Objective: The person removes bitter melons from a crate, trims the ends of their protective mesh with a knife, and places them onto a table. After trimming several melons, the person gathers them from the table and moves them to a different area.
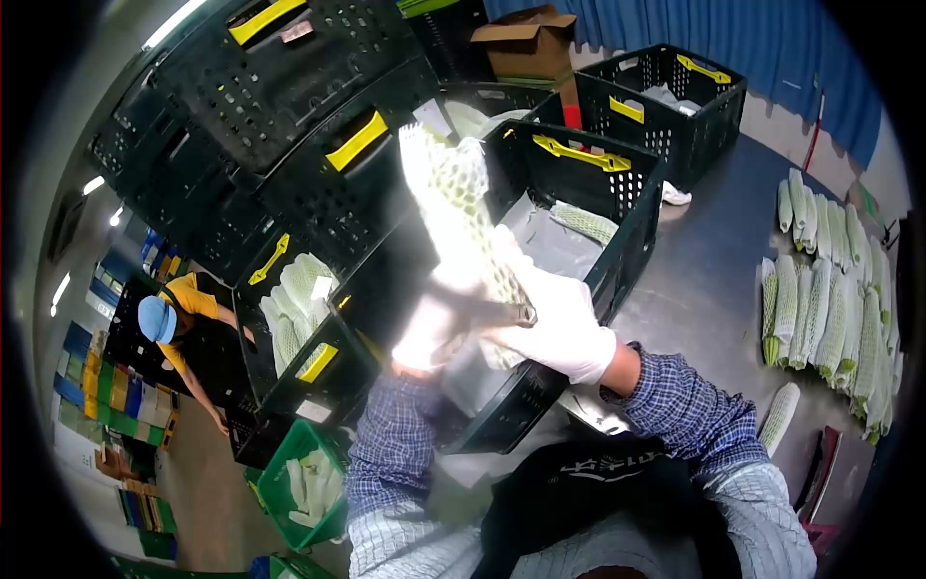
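Observation:
A pale vegetable in white foam netting [463,198] stands tilted in front of me, its upper end strongly lit. My left hand [434,323], gloved and washed out by glare, is wrapped round its lower part. My right hand [564,323], in a white glove, closes on a small metal tool [519,314] against the netting; the tool's shape is partly hidden by the fingers. Just behind my hands is a black crate [637,232] with a yellow handle, a grey liner and one netted vegetable [584,222] inside.
Rows of netted vegetables [830,299] lie on the dark table [694,251] at right. Stacked black crates [289,96] rise at left; another crate [666,125] stands behind. A green basket [304,482] is below left. A co-worker in yellow [188,299] bends at far left.

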A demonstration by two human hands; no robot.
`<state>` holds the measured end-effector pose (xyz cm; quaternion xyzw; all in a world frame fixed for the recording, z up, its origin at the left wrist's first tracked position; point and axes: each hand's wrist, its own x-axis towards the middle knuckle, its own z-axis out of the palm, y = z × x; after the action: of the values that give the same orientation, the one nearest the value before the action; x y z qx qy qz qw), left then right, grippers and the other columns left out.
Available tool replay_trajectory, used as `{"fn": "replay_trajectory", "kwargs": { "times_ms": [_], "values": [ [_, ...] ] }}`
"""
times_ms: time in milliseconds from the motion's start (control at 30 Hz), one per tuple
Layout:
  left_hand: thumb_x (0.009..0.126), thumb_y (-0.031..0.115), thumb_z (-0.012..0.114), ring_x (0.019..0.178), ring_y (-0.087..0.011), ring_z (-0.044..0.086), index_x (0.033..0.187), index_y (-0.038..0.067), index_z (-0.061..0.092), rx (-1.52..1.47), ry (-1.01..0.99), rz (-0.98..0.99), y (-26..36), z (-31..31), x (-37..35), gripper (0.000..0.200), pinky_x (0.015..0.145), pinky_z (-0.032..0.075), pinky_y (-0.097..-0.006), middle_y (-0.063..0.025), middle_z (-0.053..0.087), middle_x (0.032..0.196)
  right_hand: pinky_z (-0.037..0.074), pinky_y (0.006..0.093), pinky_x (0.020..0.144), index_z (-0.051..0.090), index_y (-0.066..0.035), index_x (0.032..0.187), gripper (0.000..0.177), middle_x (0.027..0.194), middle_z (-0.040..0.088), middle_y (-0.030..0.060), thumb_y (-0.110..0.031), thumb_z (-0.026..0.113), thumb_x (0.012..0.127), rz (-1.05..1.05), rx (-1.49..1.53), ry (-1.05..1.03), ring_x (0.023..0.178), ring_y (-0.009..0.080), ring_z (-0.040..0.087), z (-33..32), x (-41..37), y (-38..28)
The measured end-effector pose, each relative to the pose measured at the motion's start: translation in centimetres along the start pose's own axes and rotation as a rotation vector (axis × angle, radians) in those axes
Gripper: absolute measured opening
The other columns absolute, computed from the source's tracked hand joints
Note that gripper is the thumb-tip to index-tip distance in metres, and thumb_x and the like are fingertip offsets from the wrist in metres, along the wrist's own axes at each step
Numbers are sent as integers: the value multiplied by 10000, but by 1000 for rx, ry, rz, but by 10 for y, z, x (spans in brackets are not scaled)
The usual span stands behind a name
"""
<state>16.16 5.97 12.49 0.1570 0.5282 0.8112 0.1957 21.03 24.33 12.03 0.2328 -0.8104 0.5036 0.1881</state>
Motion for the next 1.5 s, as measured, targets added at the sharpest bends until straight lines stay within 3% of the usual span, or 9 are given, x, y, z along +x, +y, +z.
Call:
{"fn": "replay_trajectory", "kwargs": {
  "times_ms": [167,367,433,533,767,967,1167,1300,1500],
  "values": [
    [775,55,780,1125,-240,631,1304,-18,486,42,-2,47,17,6,-3,609,936,563,-391,-146,636,1184,543,275,743,677,-6,1139,380,1005,714,117,-60,777,777,-215,13,184,833,151,677,-40,35,-4],
    [728,60,816,1146,-200,598,1293,7,498,443,52,240,9,7,6,650,1015,478,-390,-78,628,1189,550,297,895,518,-25,1396,817,1375,559,223,-157,796,639,-343,-449,262,1072,317,682,-44,66,-40],
    [730,47,816,1194,-198,568,1295,5,495,312,4,352,-1,0,10,651,1036,465,-387,-65,613,1233,529,314,558,641,-36,1070,460,1239,627,194,-258,745,681,-492,-658,325,603,189,642,-36,63,-42],
    [836,82,703,1011,-236,630,1246,2,566,558,106,483,-10,-14,7,439,886,533,-343,-128,638,1120,507,295,520,643,-85,963,249,1204,638,152,-229,683,763,-705,-615,340,560,144,618,-18,54,-36],
    [858,221,709,1060,-279,609,1271,-5,526,-503,-322,35,-12,-25,11,505,888,531,-398,-139,633,1129,551,317,544,676,-73,1115,359,1113,681,181,-81,680,756,-886,-110,-39,596,226,644,21,47,-29],
    [876,340,713,1102,-315,591,1292,-12,491,-584,-489,-95,-4,-42,21,588,889,530,-444,-148,628,1137,507,283,515,685,-133,1012,211,1179,662,141,-177,607,821,-703,-386,-131,548,191,606,9,21,-34],
    [875,123,684,949,-237,653,1234,-30,544,-308,-85,453,-1,-23,12,415,753,575,-341,-140,645,1064,411,220,463,649,-188,880,98,1077,689,-2,-202,612,791,-555,-733,200,483,94,504,7,1,-33],
    [853,89,699,958,-202,608,1258,11,520,1025,246,761,-3,-45,21,449,798,539,-308,-102,606,1045,393,226,457,664,-199,939,150,861,630,-36,-228,605,803,-578,-675,145,485,105,500,5,-5,-33],
    [843,207,773,923,-214,651,1195,-6,578,318,256,458,-8,-21,18,455,825,548,-320,-104,644,1039,392,248,484,692,-217,1157,383,680,534,-50,-167,596,789,-563,-791,6,532,107,517,8,-19,-35]
  ]
}}
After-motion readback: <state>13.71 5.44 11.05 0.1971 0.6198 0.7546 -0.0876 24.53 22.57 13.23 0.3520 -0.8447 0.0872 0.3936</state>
